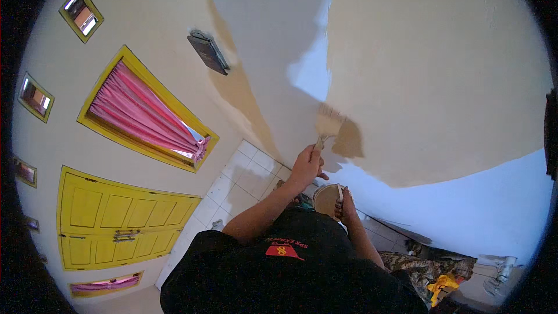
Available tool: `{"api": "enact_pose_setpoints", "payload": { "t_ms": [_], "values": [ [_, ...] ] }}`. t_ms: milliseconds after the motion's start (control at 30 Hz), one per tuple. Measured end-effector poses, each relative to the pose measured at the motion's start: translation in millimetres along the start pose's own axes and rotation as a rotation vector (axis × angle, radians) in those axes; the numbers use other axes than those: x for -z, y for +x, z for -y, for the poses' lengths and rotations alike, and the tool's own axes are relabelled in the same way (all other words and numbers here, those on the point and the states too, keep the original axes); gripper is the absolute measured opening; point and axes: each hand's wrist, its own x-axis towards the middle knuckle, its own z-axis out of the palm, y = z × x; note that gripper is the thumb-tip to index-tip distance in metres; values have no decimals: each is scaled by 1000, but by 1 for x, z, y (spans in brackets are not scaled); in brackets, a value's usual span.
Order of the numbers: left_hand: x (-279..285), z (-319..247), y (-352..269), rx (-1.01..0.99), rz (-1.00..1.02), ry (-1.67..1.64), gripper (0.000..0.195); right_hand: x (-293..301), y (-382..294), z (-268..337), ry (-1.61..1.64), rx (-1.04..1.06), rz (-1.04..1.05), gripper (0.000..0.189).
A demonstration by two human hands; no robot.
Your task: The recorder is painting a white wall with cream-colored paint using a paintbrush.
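Observation:
My left hand [306, 165] grips the handle of a wide paintbrush [328, 123], its bristles against the wall at the edge of the beige paint. The brush casts a dark shadow beside it. Lower and to the right, my right hand [346, 206] holds a round paint tub [324, 200] near its rim and pale handle; beige paint shows inside. The wall carries a broad beige painted area [427, 74] on the right, with a paler bluish-white area [471, 196] below it. The fingers of both hands are partly hidden.
White floor tiles [250, 177] lie below the wall corner. At left are a pink-curtained yellow window frame [124, 54] and yellow double doors [89, 207]. A dark rectangular fixture [208, 51] sticks out from the wall. Patterned cloth [409, 263] and a yellow-orange cloth [442, 287] lie at lower right.

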Motion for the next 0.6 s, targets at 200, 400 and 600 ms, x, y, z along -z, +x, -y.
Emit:
{"api": "enact_pose_setpoints", "payload": {
  "t_ms": [200,400,600],
  "values": [
    [11,-2,-5,216,-9,-55,27,-5,0,-1,-11,20,-102,59],
    [1,-73,6,143,58,-72,25,24,20,-8,-10,-40,83,60],
    [-25,-160,-42,-36,149,-107,27,30,31,-14,18,-89,24,57]
  ]
}}
